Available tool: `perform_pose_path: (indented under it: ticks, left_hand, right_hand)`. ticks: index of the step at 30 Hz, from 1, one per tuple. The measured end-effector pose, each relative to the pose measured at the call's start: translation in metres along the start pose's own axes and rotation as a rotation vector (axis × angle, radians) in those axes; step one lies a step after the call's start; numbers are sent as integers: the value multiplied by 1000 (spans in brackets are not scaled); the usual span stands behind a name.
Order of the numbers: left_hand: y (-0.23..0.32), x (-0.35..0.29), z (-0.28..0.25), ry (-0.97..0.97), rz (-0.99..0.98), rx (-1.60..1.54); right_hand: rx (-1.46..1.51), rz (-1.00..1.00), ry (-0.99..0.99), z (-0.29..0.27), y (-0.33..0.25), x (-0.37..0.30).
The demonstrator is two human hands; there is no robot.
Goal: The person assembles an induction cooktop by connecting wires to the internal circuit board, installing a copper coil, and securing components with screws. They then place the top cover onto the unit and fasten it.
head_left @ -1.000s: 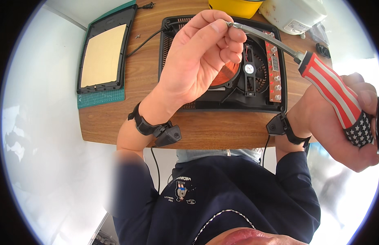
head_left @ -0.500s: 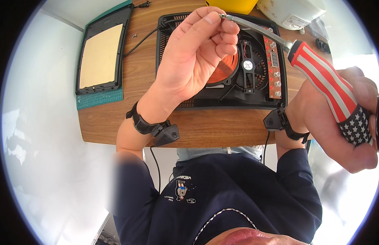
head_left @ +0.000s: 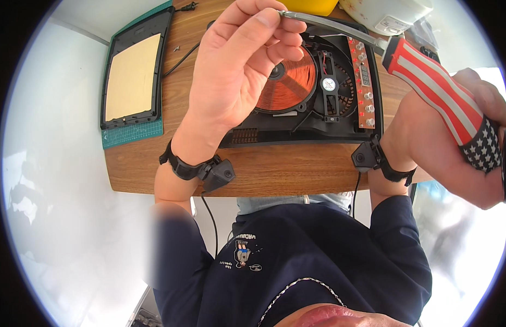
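Pinching what looks like a small screw (head_left: 282, 12) between thumb and index finger of the left hand (head_left: 231, 65) at the top of the frame, closing those tips together and curling the other fingers loosely, probably to clear room for the bit. Wrapping the right hand (head_left: 438, 150) firmly around the striped handle of a screwdriver (head_left: 433, 87) at the right, slanting its shaft up and leftward so as to line up with the screw; whether touching, too small to tell. Holding both above the open black housing (head_left: 318, 131), likely for a better view. Exposing inside it, from centre to right, a copper coil (head_left: 294, 90), a fan (head_left: 328, 84) and a lit board (head_left: 366, 117). Having a dark panel (head_left: 141, 32) lying on a green mat (head_left: 138, 129) at upper left, seemingly out of the way.
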State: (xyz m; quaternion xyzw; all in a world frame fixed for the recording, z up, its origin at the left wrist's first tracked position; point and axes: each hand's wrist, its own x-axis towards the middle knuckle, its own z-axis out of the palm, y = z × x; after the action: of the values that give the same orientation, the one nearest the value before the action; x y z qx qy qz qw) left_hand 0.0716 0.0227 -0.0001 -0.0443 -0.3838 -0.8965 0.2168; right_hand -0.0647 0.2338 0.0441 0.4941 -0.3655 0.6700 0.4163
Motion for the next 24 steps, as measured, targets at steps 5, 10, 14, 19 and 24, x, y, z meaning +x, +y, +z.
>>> perform_pose_path:
  ticks: [5, 10, 14, 19, 24]
  left_hand:
    - [-2, 2, -7, -46, 28, 4]
    - [-3, 0, 3, -90, 87, 8]
    - [-2, 0, 7, -102, 154, 96]
    - [0, 0, 7, -83, 231, 332]
    - [16, -2, 9, -24, 210, 660]
  right_hand:
    - [-13, 57, -17, 5, 11, 1]
    - [-38, 129, -39, 7, 17, 0]
    - [-62, 172, -56, 8, 18, 2]
    - [-104, 220, -76, 11, 14, 2]
    - [-159, 254, -105, 15, 12, 5]
